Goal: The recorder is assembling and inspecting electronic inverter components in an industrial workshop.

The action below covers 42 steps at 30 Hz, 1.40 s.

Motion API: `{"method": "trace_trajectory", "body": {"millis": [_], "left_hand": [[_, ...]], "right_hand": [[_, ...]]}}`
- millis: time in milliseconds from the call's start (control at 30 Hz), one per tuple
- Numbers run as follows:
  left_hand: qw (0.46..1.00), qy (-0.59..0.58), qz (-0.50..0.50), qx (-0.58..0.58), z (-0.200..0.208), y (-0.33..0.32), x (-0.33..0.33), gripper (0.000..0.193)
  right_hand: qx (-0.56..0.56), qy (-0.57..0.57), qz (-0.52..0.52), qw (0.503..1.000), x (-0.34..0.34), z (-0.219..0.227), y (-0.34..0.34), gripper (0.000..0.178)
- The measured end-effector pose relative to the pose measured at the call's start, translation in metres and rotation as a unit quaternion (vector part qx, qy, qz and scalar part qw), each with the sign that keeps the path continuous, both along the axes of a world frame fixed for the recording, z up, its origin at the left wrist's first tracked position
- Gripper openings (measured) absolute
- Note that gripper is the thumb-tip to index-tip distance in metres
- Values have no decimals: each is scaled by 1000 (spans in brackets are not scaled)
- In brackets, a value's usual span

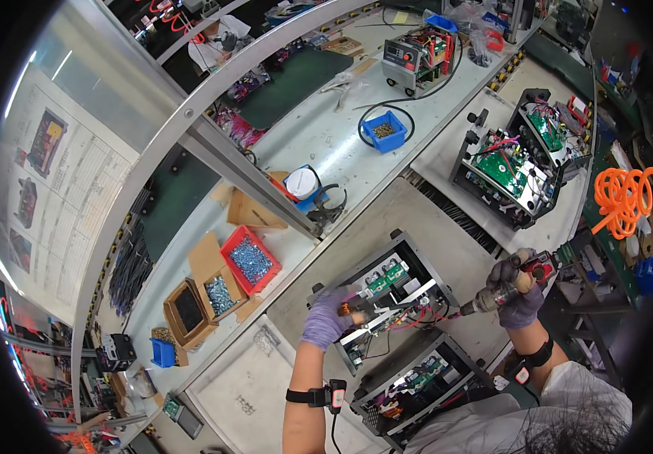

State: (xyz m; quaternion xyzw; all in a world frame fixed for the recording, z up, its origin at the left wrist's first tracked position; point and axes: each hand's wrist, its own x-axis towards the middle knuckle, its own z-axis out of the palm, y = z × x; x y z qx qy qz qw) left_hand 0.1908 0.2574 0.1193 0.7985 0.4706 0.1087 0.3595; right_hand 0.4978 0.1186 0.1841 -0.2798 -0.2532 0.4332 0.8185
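Observation:
My left hand (326,318), in a purple glove, reaches over the left end of an open metal equipment case (409,250). Its fingers and thumb close around a small part there, partly hidden and too small to name. Inside the case are green circuit boards (387,278), silver metal strips and red and dark wires. On the right, my gloved right hand (519,296) is wrapped round a power screwdriver (485,300). Its tip points left and meets or hovers close to the case's right end; contact cannot be made out.
A second open case (417,378) lies nearer me. Further right stand more open units (504,170). Across the bench are a red screw bin (250,261), a cardboard box of black parts (188,306), a blue bin (384,132) and a metal post (258,181). An orange coiled hose (629,193) hangs right.

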Motion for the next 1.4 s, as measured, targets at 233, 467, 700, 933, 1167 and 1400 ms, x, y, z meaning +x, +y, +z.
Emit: {"method": "trace_trajectory", "body": {"millis": [233,467,700,933,1167,1400], "left_hand": [[984,-67,-164,-28,-22,-2,1,30],[996,-86,-18,32,-33,-19,8,26],[986,-160,49,21,-43,-26,12,27],[981,-175,78,15,-45,-29,15,26],[976,-198,84,-23,-36,-30,16,27],[977,-195,71,53,-34,-31,14,20]], "right_hand": [[42,-24,59,997,1,4,39,51],[-1,-63,36,997,-14,11,70,50],[-28,-35,85,995,-23,5,80,44],[5,-63,104,993,-23,8,85,44],[36,-39,130,990,-36,8,92,40],[-10,-90,122,988,-46,5,99,39]]}}
